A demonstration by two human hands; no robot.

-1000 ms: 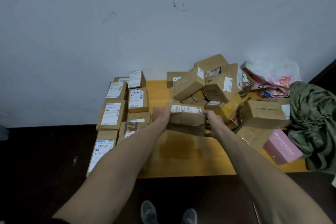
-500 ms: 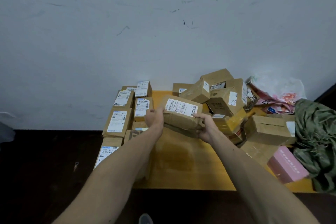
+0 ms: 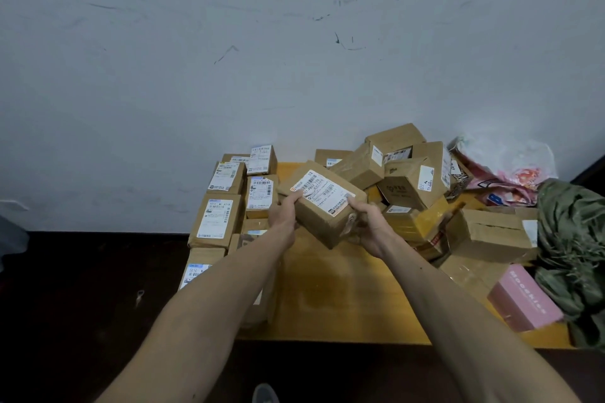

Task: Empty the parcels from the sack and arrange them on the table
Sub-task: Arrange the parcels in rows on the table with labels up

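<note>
Head view: left hand (image 3: 284, 216) and right hand (image 3: 368, 222) both clamped on labelled parcel (image 3: 322, 203), held mid-frame above table (image 3: 330, 298); sorted rows (image 3: 226, 206) lie left, nearer left hand.

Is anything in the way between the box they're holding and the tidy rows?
Nothing visible. The left hand and right hand hold the box over bare table beside the rows; the pile lies to its right.
</note>
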